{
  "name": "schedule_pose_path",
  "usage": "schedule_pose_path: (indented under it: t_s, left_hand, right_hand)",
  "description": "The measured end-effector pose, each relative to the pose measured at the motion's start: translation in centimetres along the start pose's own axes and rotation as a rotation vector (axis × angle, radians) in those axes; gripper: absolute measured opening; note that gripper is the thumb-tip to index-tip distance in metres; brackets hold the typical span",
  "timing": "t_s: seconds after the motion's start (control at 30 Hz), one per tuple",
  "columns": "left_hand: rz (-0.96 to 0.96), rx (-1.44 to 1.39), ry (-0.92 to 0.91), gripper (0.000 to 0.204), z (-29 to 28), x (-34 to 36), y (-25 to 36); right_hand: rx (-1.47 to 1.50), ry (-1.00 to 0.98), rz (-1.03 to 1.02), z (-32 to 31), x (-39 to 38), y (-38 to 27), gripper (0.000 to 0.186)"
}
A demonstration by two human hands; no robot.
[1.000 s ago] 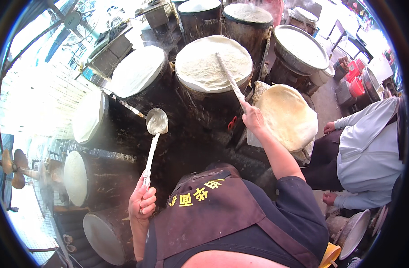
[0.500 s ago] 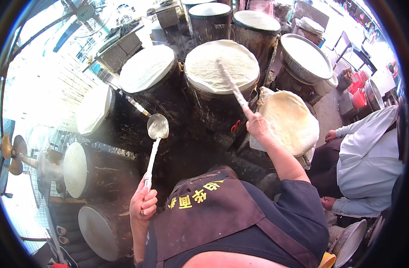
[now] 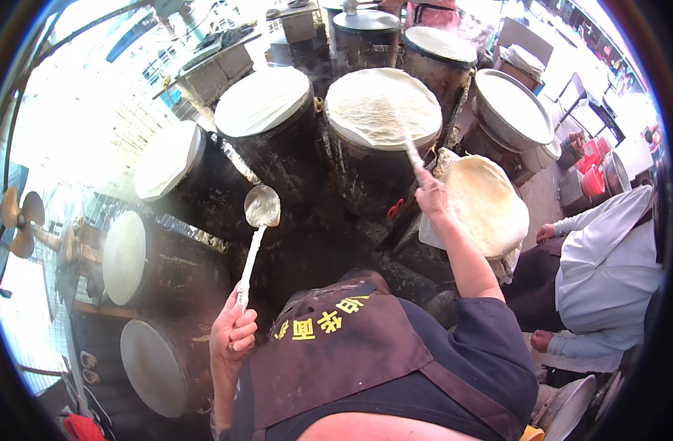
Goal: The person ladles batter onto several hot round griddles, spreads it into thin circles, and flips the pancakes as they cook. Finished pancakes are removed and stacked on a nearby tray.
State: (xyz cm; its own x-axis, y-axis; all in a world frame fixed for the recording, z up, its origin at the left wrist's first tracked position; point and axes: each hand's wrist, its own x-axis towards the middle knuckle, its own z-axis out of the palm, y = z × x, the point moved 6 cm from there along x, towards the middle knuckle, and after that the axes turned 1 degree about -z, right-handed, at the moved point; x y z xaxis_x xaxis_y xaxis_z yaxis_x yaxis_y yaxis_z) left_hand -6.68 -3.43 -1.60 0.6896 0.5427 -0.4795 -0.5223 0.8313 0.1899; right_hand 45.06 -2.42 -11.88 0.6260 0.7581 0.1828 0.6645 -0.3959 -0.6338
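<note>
In my left hand [image 3: 233, 331] is the batter-coated handle of a ladle [image 3: 263, 207], with the fingers wrapped round it. Its bowl carries pale batter above the dark gap between the drums. My right hand [image 3: 432, 195] is closed around a whitish stick [image 3: 412, 152], whose far end is blurred by motion over a round pale sheet of batter [image 3: 384, 110] on the middle drum [image 3: 366, 173]. Rough, ridged texture marks the centre of that sheet. Close beside my right forearm lies a large round flatbread [image 3: 486, 209], yellowish and slightly dished.
Several dark drums with round white tops curve around me, such as one far left [image 3: 263, 101] and one lower left [image 3: 152, 365]. A wide metal basin [image 3: 513, 110] stands at back right. At right is a person in a pale jacket [image 3: 605, 264]. A fan [image 3: 24, 220] is at far left.
The view has turned slightly, so the drums appear farther right. My right hand has shifted a little, and the stick's far end has swept rightward across the batter. The ladle stays nearly still.
</note>
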Motion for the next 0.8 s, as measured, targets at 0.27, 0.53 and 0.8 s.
schedule_pose_path:
  t_s: [0.27,0.53,0.8]
  left_hand:
    - [0.073,0.023,-0.045,0.042,-2.4,-2.5,1.8]
    - [0.264,0.019,0.030,0.042,-5.3,-3.3,3.7]
    - [0.608,-0.029,0.004,0.050,-3.0,-2.2,10.6]
  right_hand:
    - [0.361,-0.232,-0.261,4.1,-6.7,-9.3,0.062]
    - [0.840,-0.971,0.046,11.2,-12.5,-18.4,0.054]
    - [0.768,-1.373,0.172,15.7,-7.5,-19.9,0.048]
